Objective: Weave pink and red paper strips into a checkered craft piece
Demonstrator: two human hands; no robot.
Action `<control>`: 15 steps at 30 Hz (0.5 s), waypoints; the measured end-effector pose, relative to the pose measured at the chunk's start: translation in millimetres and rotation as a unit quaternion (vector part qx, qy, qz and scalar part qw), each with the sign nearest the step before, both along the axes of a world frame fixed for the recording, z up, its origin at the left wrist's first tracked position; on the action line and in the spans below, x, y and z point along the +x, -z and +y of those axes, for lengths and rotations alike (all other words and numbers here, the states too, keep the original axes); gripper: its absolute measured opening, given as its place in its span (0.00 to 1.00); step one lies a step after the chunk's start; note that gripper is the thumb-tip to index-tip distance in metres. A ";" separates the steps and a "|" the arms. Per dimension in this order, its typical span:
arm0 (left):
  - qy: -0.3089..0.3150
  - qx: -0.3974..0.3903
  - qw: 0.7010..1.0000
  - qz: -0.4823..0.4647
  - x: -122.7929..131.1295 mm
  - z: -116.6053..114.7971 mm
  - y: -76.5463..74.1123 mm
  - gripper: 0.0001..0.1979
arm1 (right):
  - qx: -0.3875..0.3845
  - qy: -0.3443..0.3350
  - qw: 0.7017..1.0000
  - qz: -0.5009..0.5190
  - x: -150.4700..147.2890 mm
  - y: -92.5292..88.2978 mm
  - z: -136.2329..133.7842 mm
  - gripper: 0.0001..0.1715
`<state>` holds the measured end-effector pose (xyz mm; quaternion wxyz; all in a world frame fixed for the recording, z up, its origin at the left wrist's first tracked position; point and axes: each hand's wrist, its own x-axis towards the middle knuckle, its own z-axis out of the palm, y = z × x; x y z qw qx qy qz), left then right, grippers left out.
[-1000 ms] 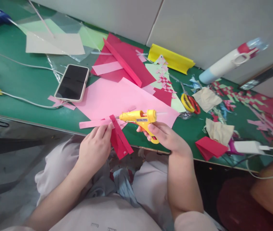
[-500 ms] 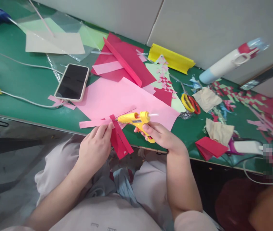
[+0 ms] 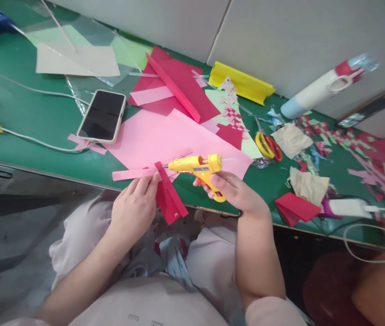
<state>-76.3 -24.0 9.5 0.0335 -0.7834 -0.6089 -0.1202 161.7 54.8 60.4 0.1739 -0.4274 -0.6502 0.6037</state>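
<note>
My right hand (image 3: pixel 228 188) is wrapped round the handle of a yellow glue gun (image 3: pixel 192 165). A clear glue stick pokes out of its back, and its nozzle points left at the crossing of the paper strips. My left hand (image 3: pixel 136 199) pinches those strips near the table's front edge: a light pink paper strip (image 3: pixel 127 174) running left and a red paper strip (image 3: pixel 172 192) slanting down over the edge. Under the glue gun lies a large pink paper sheet (image 3: pixel 165 136). My left fingertips partly hide where the strips meet.
A phone (image 3: pixel 102 115) lies left of the pink sheet, with white cables beside it. Behind are red paper sheets (image 3: pixel 182 86) and a yellow folded piece (image 3: pixel 240 83). Scissors (image 3: pixel 269 145), cloth pouches (image 3: pixel 292 140) and a bottle (image 3: pixel 318 93) are on the right. Another person's arm (image 3: pixel 382 285) shows at lower right.
My right hand has drawn the glue gun a little to the right, moving its nozzle slightly along. My left hand and the strips have stayed in place.
</note>
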 end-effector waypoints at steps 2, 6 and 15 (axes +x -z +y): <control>-0.002 -0.003 1.000 -0.001 -0.4 0.0 1.0 0.23 | -0.002 0.011 1.000 0.006 1.8 -3.1 -1.0 0.32; 0.001 0.001 1.000 -0.006 -0.2 0.2 1.8 0.23 | -0.014 0.027 0.999 0.029 3.8 -5.8 -2.4 0.31; -0.002 -0.001 1.000 0.004 1.0 0.3 1.9 0.23 | -0.012 0.080 0.993 0.086 10.3 -7.1 -5.0 0.32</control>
